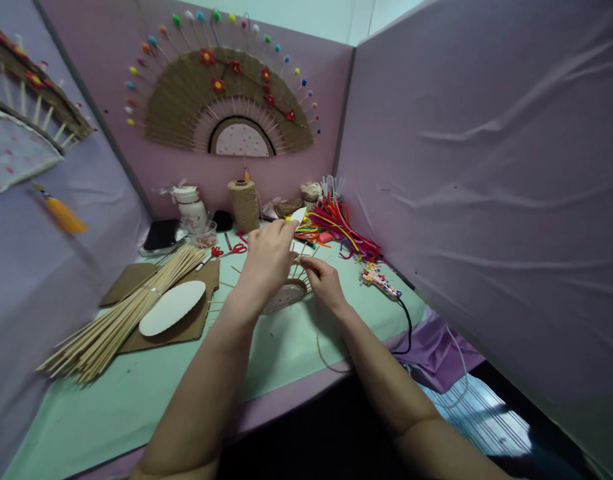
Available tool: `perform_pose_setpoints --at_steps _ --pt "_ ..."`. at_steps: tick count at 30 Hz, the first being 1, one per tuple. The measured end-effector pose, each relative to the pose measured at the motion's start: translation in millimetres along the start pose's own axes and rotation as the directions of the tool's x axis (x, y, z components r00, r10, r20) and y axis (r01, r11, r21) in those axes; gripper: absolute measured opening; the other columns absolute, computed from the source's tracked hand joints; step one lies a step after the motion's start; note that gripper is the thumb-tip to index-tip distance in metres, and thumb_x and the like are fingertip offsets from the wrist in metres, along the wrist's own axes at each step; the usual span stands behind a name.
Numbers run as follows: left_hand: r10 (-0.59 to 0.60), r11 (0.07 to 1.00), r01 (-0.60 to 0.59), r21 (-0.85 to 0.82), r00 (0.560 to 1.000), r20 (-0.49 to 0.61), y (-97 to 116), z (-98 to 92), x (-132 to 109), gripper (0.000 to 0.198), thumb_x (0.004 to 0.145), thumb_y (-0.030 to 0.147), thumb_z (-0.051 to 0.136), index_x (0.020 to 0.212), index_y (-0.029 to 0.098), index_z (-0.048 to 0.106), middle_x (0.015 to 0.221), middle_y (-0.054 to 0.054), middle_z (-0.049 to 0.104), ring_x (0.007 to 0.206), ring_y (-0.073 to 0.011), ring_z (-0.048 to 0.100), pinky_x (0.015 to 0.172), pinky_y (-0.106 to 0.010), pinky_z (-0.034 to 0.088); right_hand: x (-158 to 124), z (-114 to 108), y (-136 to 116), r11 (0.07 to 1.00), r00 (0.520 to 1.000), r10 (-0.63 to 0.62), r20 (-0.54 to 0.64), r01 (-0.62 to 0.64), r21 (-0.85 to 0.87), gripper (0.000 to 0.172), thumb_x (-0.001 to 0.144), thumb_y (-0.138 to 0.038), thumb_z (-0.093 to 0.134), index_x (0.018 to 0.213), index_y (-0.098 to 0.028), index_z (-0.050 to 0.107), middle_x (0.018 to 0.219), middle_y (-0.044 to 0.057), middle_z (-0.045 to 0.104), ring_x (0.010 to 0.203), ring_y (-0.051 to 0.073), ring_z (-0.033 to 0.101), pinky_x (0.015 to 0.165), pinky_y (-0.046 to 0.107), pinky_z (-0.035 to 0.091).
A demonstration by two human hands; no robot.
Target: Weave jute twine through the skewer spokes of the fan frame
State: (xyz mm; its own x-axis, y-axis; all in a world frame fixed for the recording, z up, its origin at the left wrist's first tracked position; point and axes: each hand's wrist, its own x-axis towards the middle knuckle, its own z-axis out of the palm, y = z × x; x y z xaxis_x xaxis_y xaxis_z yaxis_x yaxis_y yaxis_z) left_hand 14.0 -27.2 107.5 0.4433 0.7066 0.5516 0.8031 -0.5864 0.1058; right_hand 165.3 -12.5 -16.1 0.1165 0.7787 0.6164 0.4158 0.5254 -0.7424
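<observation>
My left hand [267,257] is closed over the top of a small half-made fan [290,291], a half-round card piece with thin wooden sticks radiating from it, lying on the green table [151,393]. A white card tip [298,214] pokes out above the fingers. My right hand [325,280] sits at the fan's right edge, fingers pinched on one of its sticks or the twine; I cannot make out which. A strand of twine [324,350] loops from the fan toward the table's front edge.
A bundle of wooden skewers [121,317], a white oval card [172,307] and brown cardboard [136,280] lie left. Twine spool [244,203], jar [191,207], red scissors [231,251] and coloured pipe cleaners [341,230] stand behind. A glue gun [381,281] lies right. A finished fan [226,100] hangs on the wall.
</observation>
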Motion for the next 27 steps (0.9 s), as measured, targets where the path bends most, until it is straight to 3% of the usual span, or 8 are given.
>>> perform_pose_setpoints --at_steps 4,11,14,16,19,22,27 --pt "0.046 0.999 -0.046 0.007 0.999 0.016 14 16.7 2 0.053 0.085 0.009 0.049 0.136 0.019 0.041 0.129 -0.015 0.056 0.118 -0.0264 0.049 0.093 -0.042 0.032 0 -1 3 1.000 1.000 -0.022 0.002 0.022 -0.014 0.025 0.085 -0.020 0.051 0.098 -0.021 0.072 0.099 0.006 0.073 0.092 0.020 0.067 0.087 0.035 0.052" --pt "0.113 0.993 -0.108 -0.052 0.988 0.105 -15 35.0 5 0.055 0.082 0.006 0.053 0.133 0.022 0.047 0.111 -0.011 0.067 0.106 -0.0254 0.058 0.091 -0.042 0.034 -2 -4 -3 1.000 1.000 -0.012 0.003 0.012 0.009 0.023 0.086 -0.021 0.050 0.098 -0.021 0.070 0.101 0.007 0.071 0.093 0.019 0.065 0.086 0.033 0.050" --pt "0.150 0.976 -0.130 -0.176 0.983 0.110 -23 36.9 6 0.062 0.081 0.004 0.051 0.140 0.021 0.039 0.117 -0.011 0.065 0.104 -0.0210 0.060 0.088 -0.034 0.041 -4 -7 -7 1.000 0.999 0.018 -0.034 -0.018 0.001 0.024 0.087 -0.025 0.051 0.106 -0.020 0.065 0.086 0.004 0.068 0.076 0.016 0.061 0.074 0.030 0.049" --pt "0.159 0.962 -0.132 -0.238 0.982 0.101 -24 37.4 6 0.069 0.080 0.003 0.050 0.144 0.021 0.033 0.121 -0.011 0.062 0.104 -0.0190 0.060 0.086 -0.030 0.044 -5 -10 -8 0.999 0.995 0.052 -0.088 -0.052 -0.005 0.027 0.086 -0.027 0.053 0.111 -0.020 0.058 0.070 -0.002 0.058 0.061 0.013 0.053 0.063 0.026 0.044" --pt "0.129 0.959 -0.094 -0.269 0.985 0.113 -23 36.7 5 0.072 0.079 0.002 0.046 0.146 0.024 0.029 0.121 -0.008 0.062 0.102 -0.0169 0.061 0.086 -0.028 0.046 -6 -13 -7 0.995 0.984 0.096 -0.150 -0.091 0.037 0.027 0.085 -0.029 0.055 0.111 -0.020 0.049 0.062 -0.007 0.043 0.054 0.011 0.043 0.056 0.024 0.037" --pt "0.105 0.968 -0.066 -0.244 0.983 0.149 -20 34.4 6 0.072 0.080 0.004 0.047 0.146 0.025 0.029 0.118 -0.007 0.064 0.100 -0.0169 0.062 0.083 -0.028 0.047 -6 -14 -5 0.991 0.977 0.117 -0.176 -0.104 0.084 0.026 0.085 -0.029 0.055 0.107 -0.021 0.043 0.063 -0.008 0.042 0.055 0.011 0.043 0.056 0.023 0.036" --pt "0.008 0.999 0.001 -0.052 0.984 0.177 -7 31.2 5 0.069 0.081 0.009 0.054 0.145 0.022 0.031 0.115 -0.009 0.066 0.095 -0.0205 0.064 0.078 -0.029 0.047 -7 -14 -1 0.990 0.979 0.121 -0.162 -0.108 0.089 0.025 0.086 -0.029 0.055 0.104 -0.022 0.040 0.064 -0.007 0.044 0.057 0.012 0.045 0.056 0.024 0.036"
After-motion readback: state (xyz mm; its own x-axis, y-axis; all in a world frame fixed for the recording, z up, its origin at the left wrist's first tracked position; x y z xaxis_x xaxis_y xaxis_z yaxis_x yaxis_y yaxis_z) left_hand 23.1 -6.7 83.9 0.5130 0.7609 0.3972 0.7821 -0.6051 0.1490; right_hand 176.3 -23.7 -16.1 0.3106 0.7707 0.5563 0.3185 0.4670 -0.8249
